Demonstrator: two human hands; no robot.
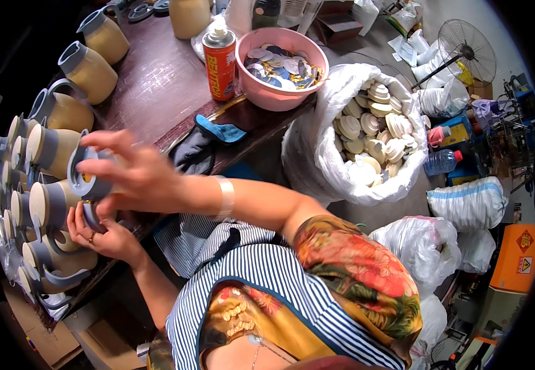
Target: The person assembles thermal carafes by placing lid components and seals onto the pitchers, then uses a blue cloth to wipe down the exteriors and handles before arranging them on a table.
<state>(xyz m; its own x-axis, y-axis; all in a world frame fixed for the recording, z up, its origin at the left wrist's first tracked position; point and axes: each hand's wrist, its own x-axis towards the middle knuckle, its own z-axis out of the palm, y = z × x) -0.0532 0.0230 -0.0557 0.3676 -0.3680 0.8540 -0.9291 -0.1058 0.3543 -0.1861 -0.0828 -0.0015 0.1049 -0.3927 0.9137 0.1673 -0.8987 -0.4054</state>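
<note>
My left hand (108, 239) is closed around a small grey disc-like part (92, 217), its fingers curled about the edge. Just above it, my right hand (133, 169) grips a grey plastic ring (76, 168) that looks like a jug collar. Motion blurs the right fingers, and they partly cover the ring. Close by on the left lie several cream jugs with grey collars, such as a jug (40, 203) on its side with its round base toward me. Farther back, upright jugs (91, 75) with grey spouts line the table's left edge.
On the table (150, 80) stand an orange spray can (219, 65) and a pink basin (283, 92) of discs. A dark cloth with blue trim (221, 131) lies at the edge. To the right are an open white sack (304, 148) of cream lids, stuffed bags (415, 246) and a fan (466, 52).
</note>
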